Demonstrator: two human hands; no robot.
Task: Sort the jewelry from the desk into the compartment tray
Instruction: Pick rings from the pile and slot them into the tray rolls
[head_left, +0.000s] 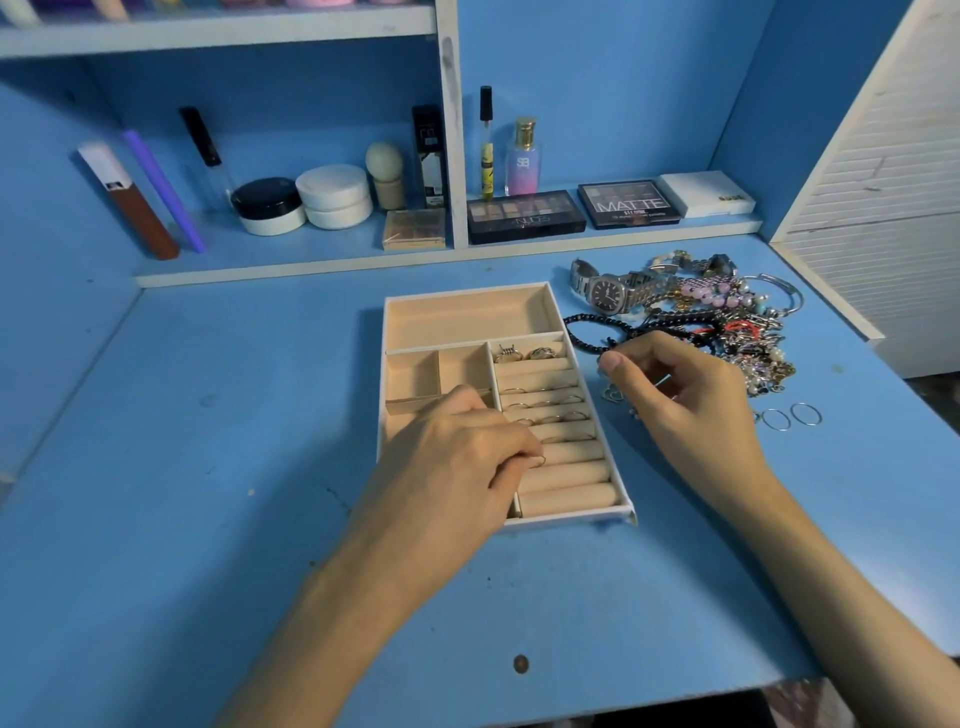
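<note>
Blue desk (208, 519), tray (467, 319) with rings (540, 353) between rolls, left hand (457, 452) pinches ring (539, 461), right hand (685, 395) curled, hold unclear.

Compartment tray (467, 318) lies flat mid-surface, I can see white walls, cream lining, a long compartment across its far end. Ring rolls (563, 480) fill its right side: two chunky rings (524, 354) in the far slot, thin bands (545, 402) tucked into the next rows. One thin ring (538, 461) is pinched in my left hand (457, 452) over the lower rolls. Right of the tray, the jewelry pile (737, 332) lies tangled: steel watch (608, 293), black bead bracelet (584, 332), pink beads (711, 297). Two wire hoops (789, 417) lie just beside it.
</note>
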